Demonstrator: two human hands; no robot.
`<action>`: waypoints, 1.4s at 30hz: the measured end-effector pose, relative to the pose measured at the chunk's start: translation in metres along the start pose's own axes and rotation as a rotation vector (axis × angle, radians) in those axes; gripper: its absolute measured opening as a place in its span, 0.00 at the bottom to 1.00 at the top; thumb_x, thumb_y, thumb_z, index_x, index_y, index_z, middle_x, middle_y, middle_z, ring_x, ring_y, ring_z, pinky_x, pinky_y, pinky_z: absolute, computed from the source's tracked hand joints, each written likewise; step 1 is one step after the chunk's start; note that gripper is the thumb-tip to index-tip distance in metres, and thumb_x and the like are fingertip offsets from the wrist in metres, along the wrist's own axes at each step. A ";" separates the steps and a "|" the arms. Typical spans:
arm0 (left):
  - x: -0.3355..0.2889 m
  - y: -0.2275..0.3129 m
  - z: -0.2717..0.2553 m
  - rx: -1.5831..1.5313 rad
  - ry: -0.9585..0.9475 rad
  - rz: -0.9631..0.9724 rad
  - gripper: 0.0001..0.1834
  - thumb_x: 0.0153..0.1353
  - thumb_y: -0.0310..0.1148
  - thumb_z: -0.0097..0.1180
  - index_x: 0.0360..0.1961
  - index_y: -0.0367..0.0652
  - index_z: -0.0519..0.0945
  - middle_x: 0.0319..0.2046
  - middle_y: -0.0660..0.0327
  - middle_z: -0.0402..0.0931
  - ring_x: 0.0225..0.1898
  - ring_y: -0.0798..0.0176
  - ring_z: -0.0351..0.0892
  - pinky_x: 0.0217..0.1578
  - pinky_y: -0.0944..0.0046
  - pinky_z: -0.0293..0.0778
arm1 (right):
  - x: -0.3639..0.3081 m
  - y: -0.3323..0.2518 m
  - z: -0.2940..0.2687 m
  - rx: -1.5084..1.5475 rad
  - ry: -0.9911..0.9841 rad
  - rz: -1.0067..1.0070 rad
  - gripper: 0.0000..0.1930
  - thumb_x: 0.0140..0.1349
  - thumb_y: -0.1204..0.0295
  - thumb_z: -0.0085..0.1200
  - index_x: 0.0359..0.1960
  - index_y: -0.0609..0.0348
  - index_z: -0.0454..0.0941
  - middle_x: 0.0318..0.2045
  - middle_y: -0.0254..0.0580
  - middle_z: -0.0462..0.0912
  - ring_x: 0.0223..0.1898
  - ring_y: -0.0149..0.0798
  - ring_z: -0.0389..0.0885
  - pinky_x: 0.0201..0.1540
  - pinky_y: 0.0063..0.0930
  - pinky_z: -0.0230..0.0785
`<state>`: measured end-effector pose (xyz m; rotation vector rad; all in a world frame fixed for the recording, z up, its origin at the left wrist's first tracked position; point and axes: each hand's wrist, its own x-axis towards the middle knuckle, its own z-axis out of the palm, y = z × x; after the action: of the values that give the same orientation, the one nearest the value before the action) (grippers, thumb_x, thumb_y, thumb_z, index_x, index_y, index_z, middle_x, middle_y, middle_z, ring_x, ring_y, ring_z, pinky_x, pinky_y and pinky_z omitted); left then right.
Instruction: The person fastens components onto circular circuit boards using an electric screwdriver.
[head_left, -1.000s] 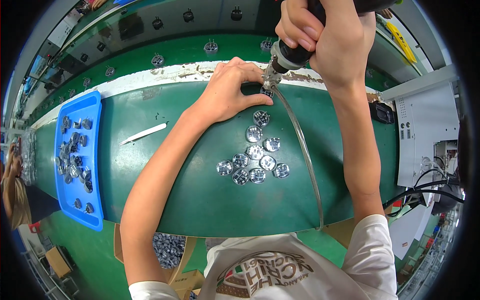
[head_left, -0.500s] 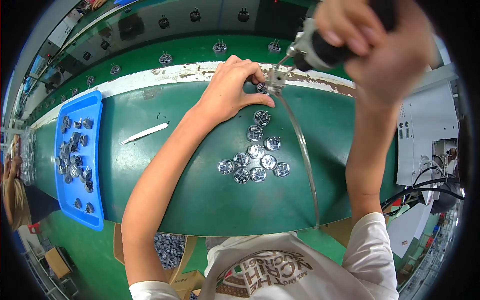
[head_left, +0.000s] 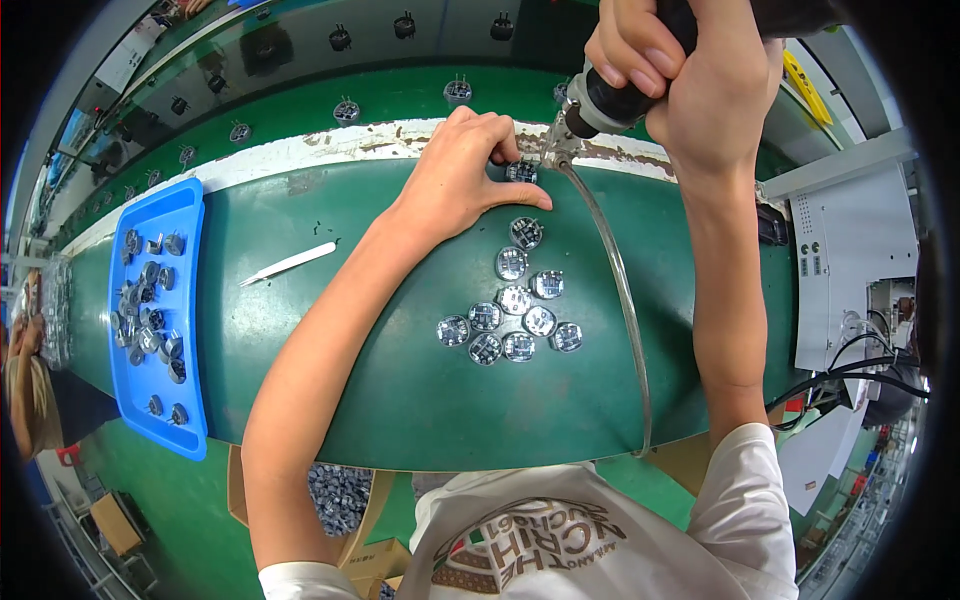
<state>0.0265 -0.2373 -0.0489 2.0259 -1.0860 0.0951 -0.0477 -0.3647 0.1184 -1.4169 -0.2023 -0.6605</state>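
Note:
Near the table's far edge, my left hand (head_left: 460,175) curls its thumb and fingers around a small round electronic part (head_left: 521,172), steadying it on the table. My right hand (head_left: 715,105) grips a black power screwdriver (head_left: 612,98) with a metal nose. That nose is tilted just right of the held part; whether its tip touches it I cannot tell. From the nose a clear hose (head_left: 618,270) runs down across the table. Several similar round parts (head_left: 515,300), dark with shiny clear rims, lie loosely grouped on the green table (head_left: 400,400) below my left hand.
A blue tray (head_left: 197,300) of grey round parts sits at left, with white tweezers (head_left: 290,264) beside it. Beyond the chipped white ledge (head_left: 330,148), a green conveyor belt (head_left: 400,105) carries spaced parts. A white machine casing (head_left: 850,270) with black cables stands at right.
My right hand and the screwdriver have moved left and slightly lower, and the hose has shifted right. My left hand stays at the same part. Parts on the belt have moved slightly right.

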 end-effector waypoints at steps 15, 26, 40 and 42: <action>-0.001 -0.001 0.000 -0.001 0.002 -0.015 0.30 0.39 0.50 0.82 0.29 0.40 0.76 0.29 0.59 0.77 0.39 0.54 0.71 0.43 0.55 0.71 | 0.000 0.010 0.002 0.025 -0.041 0.013 0.07 0.69 0.71 0.55 0.33 0.60 0.73 0.10 0.27 0.65 0.08 0.23 0.59 0.13 0.20 0.54; 0.002 0.007 -0.001 0.045 -0.046 -0.075 0.31 0.39 0.51 0.82 0.28 0.39 0.76 0.29 0.58 0.76 0.39 0.53 0.71 0.44 0.55 0.70 | 0.015 0.028 -0.006 0.026 -0.135 -0.003 0.13 0.69 0.70 0.56 0.24 0.59 0.74 0.11 0.27 0.67 0.08 0.23 0.62 0.13 0.21 0.55; 0.022 0.009 -0.018 0.225 0.121 -0.098 0.28 0.50 0.51 0.76 0.32 0.39 0.76 0.30 0.56 0.76 0.35 0.52 0.77 0.39 0.53 0.74 | -0.008 -0.039 -0.021 -0.274 0.051 -0.310 0.14 0.76 0.64 0.44 0.41 0.64 0.72 0.09 0.27 0.58 0.07 0.24 0.55 0.11 0.21 0.53; 0.037 0.002 -0.010 0.337 0.238 -0.208 0.29 0.49 0.53 0.76 0.35 0.38 0.80 0.34 0.54 0.81 0.40 0.49 0.81 0.43 0.51 0.77 | -0.009 -0.053 -0.015 0.018 0.079 -0.019 0.11 0.71 0.68 0.49 0.37 0.65 0.74 0.08 0.29 0.61 0.07 0.25 0.55 0.12 0.22 0.52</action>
<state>0.0516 -0.2554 -0.0253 2.3434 -0.7422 0.4246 -0.0867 -0.3766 0.1560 -1.3705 -0.1594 -0.7278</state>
